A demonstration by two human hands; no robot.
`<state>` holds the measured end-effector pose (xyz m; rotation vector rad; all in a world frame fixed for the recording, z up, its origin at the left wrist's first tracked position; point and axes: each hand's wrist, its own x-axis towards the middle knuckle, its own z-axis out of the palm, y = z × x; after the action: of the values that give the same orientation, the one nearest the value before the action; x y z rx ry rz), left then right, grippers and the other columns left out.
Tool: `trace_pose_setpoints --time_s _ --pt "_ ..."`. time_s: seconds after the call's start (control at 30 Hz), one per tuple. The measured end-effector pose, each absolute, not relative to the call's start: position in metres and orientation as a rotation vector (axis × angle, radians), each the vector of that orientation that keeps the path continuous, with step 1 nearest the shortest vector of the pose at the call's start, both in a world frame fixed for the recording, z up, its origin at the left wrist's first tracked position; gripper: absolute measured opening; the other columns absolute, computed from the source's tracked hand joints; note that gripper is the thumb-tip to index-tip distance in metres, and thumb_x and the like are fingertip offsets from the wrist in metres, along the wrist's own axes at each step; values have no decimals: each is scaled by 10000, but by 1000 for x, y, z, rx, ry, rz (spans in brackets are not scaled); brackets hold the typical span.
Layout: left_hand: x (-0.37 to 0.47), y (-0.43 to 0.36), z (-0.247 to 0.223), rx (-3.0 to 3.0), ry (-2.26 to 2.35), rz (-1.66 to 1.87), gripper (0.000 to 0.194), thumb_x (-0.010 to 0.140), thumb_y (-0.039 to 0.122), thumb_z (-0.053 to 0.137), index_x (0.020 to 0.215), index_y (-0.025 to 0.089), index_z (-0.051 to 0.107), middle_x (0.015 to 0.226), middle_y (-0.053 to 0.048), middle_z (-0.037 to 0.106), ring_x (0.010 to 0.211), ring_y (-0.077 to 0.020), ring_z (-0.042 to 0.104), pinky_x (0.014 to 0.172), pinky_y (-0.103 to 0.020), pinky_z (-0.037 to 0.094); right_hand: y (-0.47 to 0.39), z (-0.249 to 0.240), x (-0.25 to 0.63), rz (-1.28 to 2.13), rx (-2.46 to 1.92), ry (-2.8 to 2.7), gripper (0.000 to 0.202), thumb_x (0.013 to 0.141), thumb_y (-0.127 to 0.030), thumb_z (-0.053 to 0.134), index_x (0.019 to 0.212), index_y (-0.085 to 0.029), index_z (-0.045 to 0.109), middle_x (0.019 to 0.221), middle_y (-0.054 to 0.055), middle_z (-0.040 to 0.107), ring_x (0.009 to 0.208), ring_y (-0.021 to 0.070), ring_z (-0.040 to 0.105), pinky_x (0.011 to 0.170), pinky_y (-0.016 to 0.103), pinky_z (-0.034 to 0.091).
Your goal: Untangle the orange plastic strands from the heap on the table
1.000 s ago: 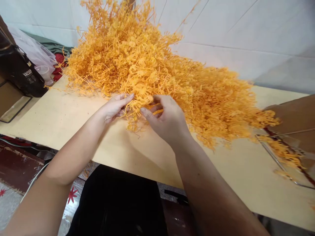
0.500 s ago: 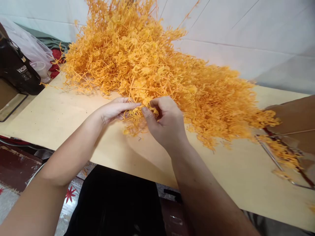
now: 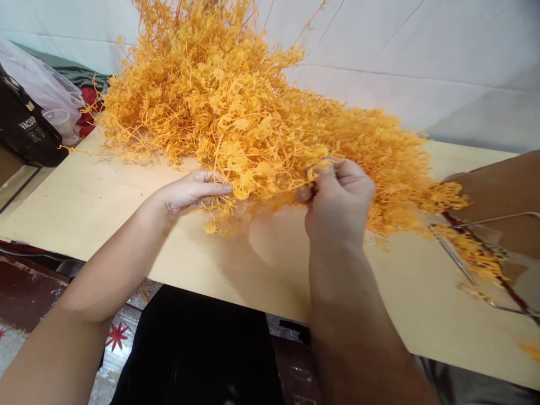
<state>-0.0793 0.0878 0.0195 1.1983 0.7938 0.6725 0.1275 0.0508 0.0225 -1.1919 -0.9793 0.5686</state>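
Note:
A large heap of orange, curly plastic-looking foliage [image 3: 189, 101] lies across the pale tabletop [image 3: 105, 208] against the wall. At the heap's front edge my left hand [image 3: 198, 189] is closed on a sprig of the orange foliage, thumb on top; some sprig ends hang below the fingers. Farther right, my right hand [image 3: 341, 194] is closed in a pinch on another strand of the same foliage. Strands stretch between the two hands. The fingertips of my right hand are partly hidden by the strands and the hand itself.
A black box marked "VACUU" [image 3: 29, 121], a clear plastic bag [image 3: 42, 79] and a plastic cup [image 3: 61, 121] stand at the left. At the right are a cardboard box [image 3: 502, 185], a metal rod frame [image 3: 458, 261] and loose orange pieces [image 3: 476, 256]. A white wall rises behind.
My right hand has moved right, away from my left hand, drawing orange strands with it. My left hand keeps its hold at nearly the same place. The view has shifted slightly.

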Motion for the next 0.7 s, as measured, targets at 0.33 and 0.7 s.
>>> trace_pose_setpoints --time_s 0.33,0.7 --pt "-71 78 29 950 682 790 107 717 156 616 666 108 534 551 27 556 462 -18 497 449 -134 345 19 11 120 564 -1317 -1448 125 769 -312 572 803 -191 570 727 6 542 554 88 486 496 249 421" --pt "-70 76 25 1038 593 748 158 649 171 688 689 130 540 587 32 580 518 -38 538 516 -158 382 -9 64 125 376 -1156 -2112 345 710 -460 651 954 -227 580 909 57 567 832 178 553 713 346 498"
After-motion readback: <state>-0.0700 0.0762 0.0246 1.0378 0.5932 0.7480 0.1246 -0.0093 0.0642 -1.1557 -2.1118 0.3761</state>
